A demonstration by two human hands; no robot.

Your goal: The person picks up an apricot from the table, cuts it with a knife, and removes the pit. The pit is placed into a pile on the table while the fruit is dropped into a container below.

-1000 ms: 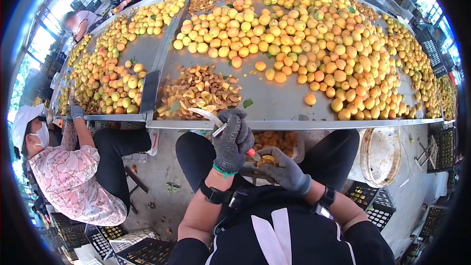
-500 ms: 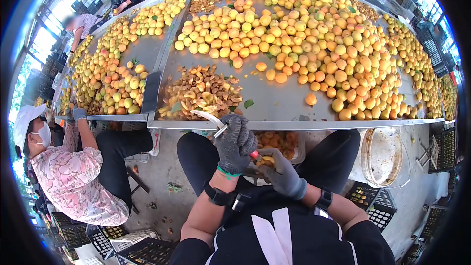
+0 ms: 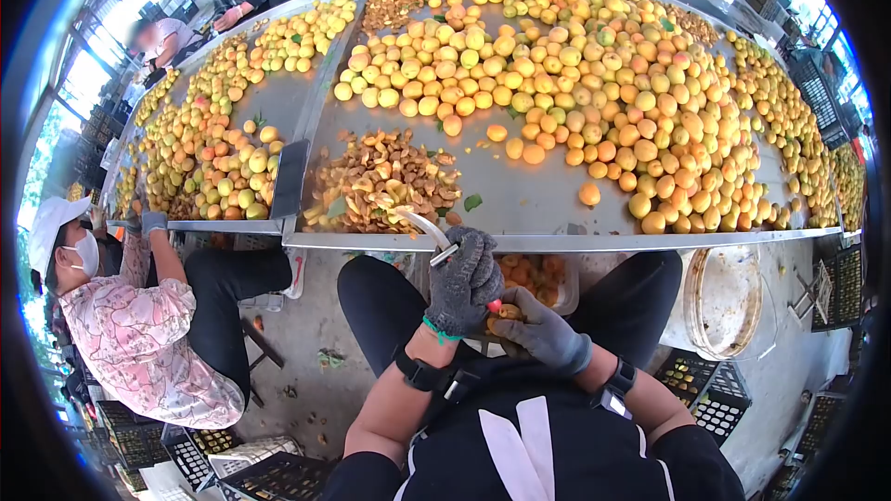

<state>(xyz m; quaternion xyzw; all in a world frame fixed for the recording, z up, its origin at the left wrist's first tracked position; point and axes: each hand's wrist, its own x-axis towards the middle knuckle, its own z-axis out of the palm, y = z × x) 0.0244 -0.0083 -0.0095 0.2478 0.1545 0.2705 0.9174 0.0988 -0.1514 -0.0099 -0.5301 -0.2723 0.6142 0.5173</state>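
Observation:
My left hand [image 3: 462, 283], in a grey glove, is closed around a knife [image 3: 424, 224] with a red handle. Its curved blade sticks up toward the edge of the metal table [image 3: 594, 241]. My right hand [image 3: 546, 336], also gloved, holds a small apricot [image 3: 506, 313] just below the knife hand, over my lap. The two hands touch. A tub of cut apricots [image 3: 538, 274] sits between my knees under the table edge. On the table just beyond the blade lies a heap of brown pits [image 3: 380, 181].
A large pile of yellow-orange apricots [image 3: 603, 83] covers the table. A white bucket [image 3: 724, 297] stands on the floor at my right, with black crates [image 3: 701, 385] near it. A seated co-worker in a white cap [image 3: 139, 334] works at the left table; other people stand at the far end.
Both hands have shifted a little to the right, still pressed together. The knife blade has moved right along the table edge. The apricot stays in my right hand.

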